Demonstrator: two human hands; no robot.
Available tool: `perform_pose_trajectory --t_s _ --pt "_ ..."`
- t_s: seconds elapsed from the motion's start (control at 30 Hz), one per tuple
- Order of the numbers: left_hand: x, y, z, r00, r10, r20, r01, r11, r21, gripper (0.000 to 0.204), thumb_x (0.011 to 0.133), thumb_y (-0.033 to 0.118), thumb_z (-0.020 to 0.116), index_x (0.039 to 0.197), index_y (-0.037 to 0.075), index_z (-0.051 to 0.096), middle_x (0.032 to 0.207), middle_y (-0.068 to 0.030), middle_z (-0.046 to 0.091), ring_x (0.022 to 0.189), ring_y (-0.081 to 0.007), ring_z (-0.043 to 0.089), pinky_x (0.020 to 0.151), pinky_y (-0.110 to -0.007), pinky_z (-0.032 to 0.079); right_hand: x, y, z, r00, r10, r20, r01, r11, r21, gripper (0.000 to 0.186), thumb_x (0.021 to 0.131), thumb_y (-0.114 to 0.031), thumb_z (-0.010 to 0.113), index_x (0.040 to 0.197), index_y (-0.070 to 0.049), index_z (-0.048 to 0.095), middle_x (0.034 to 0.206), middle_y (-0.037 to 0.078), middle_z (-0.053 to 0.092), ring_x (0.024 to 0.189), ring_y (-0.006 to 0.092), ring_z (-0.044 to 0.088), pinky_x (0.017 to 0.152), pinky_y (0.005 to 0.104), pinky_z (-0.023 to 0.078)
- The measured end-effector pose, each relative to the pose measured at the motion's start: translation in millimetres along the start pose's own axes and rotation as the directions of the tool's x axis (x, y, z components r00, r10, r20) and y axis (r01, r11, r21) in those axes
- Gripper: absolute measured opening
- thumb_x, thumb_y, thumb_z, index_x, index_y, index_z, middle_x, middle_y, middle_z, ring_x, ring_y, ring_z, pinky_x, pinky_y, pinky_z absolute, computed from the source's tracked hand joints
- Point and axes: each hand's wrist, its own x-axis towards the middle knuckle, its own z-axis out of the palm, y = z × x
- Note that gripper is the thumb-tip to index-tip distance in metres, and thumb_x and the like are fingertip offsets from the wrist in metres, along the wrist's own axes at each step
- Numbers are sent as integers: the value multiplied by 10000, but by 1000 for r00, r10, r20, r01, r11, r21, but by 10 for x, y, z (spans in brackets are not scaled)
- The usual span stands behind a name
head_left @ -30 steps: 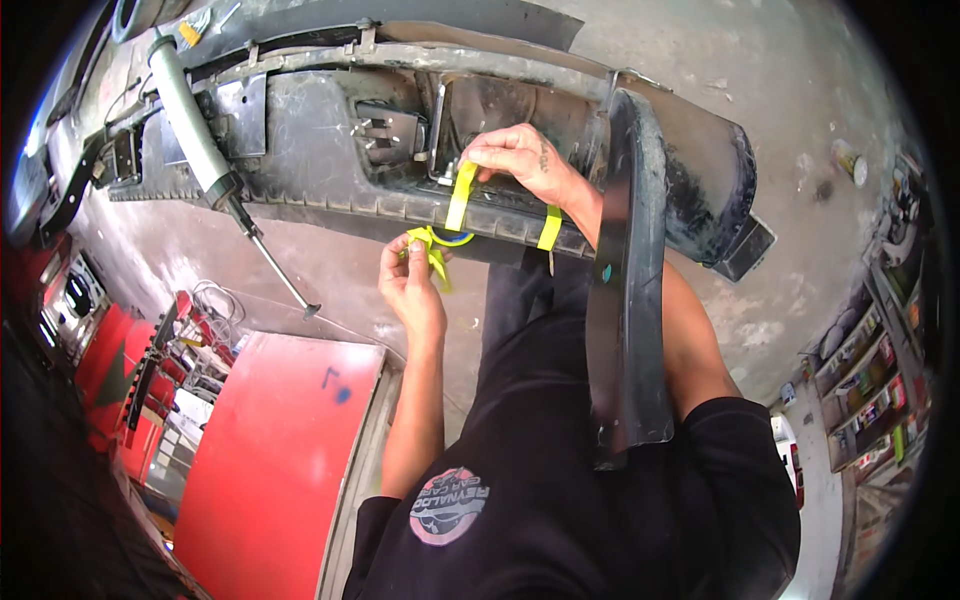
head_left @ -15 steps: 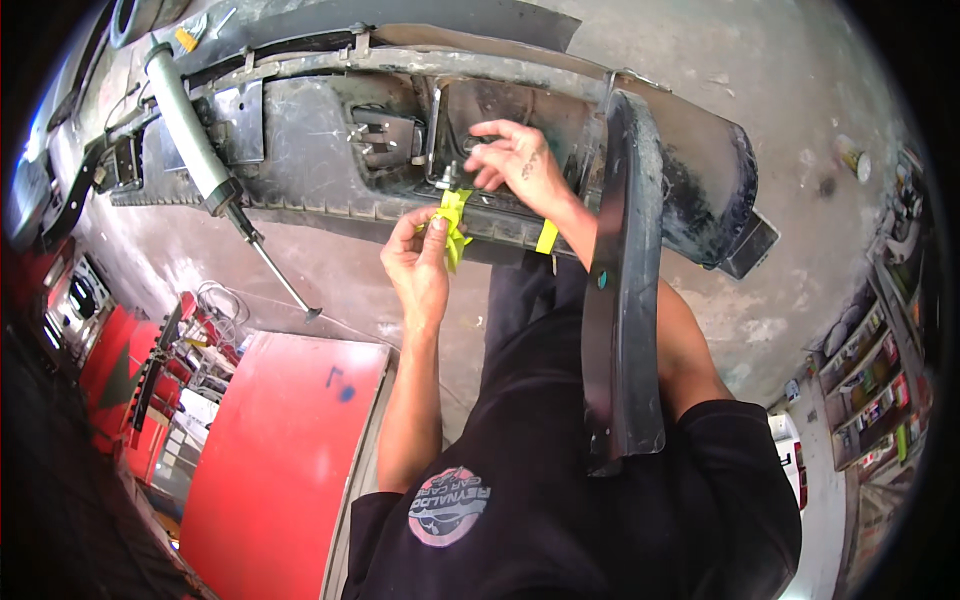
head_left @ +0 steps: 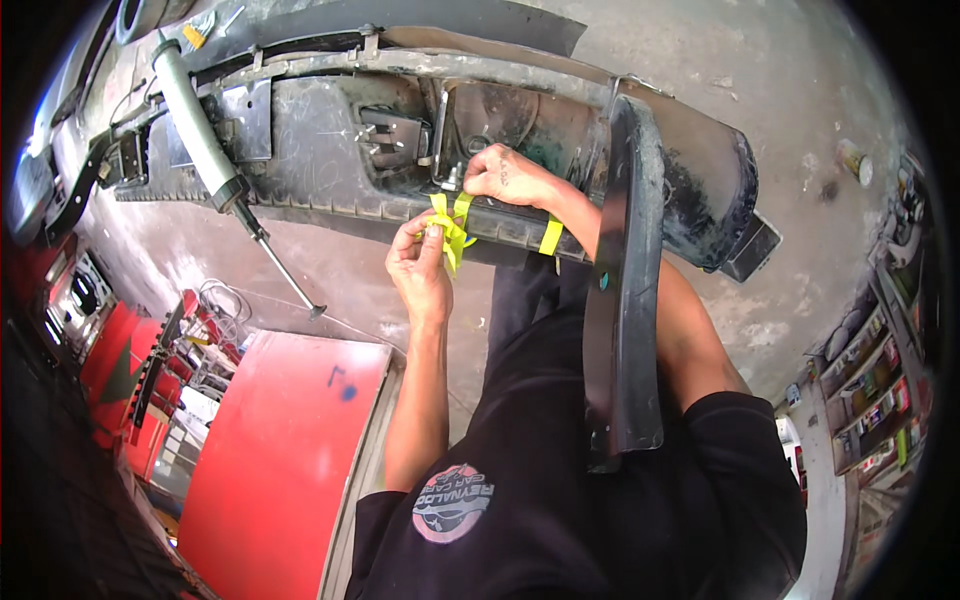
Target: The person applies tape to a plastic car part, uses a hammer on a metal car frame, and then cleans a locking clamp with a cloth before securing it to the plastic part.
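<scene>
Yellow tape strip [head_left: 450, 230] is pinched in the left hand [head_left: 420, 265]; the right hand [head_left: 505, 175] grips closed on a small part inside the black bumper's [head_left: 330, 190] hollow.

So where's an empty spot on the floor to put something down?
Bare concrete floor lies beyond the bumper, upper right, short of the shelves. Another patch sits between the bumper and the red cabinet. It's crowded where both hands work the yellow strap.

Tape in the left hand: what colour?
Bright yellow tape, pinched in the left hand; clearest in the head view.
</scene>
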Motion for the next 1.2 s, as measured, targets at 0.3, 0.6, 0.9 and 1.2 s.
perform_pose_trajectory --t_s 0.3,0.6,0.9,1.2 --pt "7 -28 -39 1000 12 26 -12 1000 10 152 1003 47 645 1141 -15 654 1140 -168 722 1022 -265 709 952 -392 546 -42 -6 -60 996 -81 -48 82 996 18 260 847 -226 730 937 15 766 777 54 709 764 120 620 722 326 504" --pt "-20 17 -56 999 24 42 -24 1000 4 222 1003 69 652 1194 -44 662 1066 -133 744 903 -145 683 841 -278 537 -111 -89 -88 996 -45 -82 53 994 100 277 836 -227 711 942 25 760 757 50 691 758 133 623 712 329 504" --pt "-20 40 -14 999 28 32 -29 999 30 234 994 65 659 1206 -33 669 1047 -125 751 883 -124 665 838 -268 523 -120 -196 -14 994 -27 -107 25 1000 -15 219 796 -185 757 873 20 771 676 65 681 657 133 608 624 351 488" --pt "13 10 -43 998 30 58 -31 999 10 206 989 60 658 1174 -30 664 1092 -146 739 934 -175 682 852 -296 527 -103 25 41 987 -113 -111 120 991 63 293 794 -239 701 882 39 724 756 114 693 715 179 636 723 366 528"
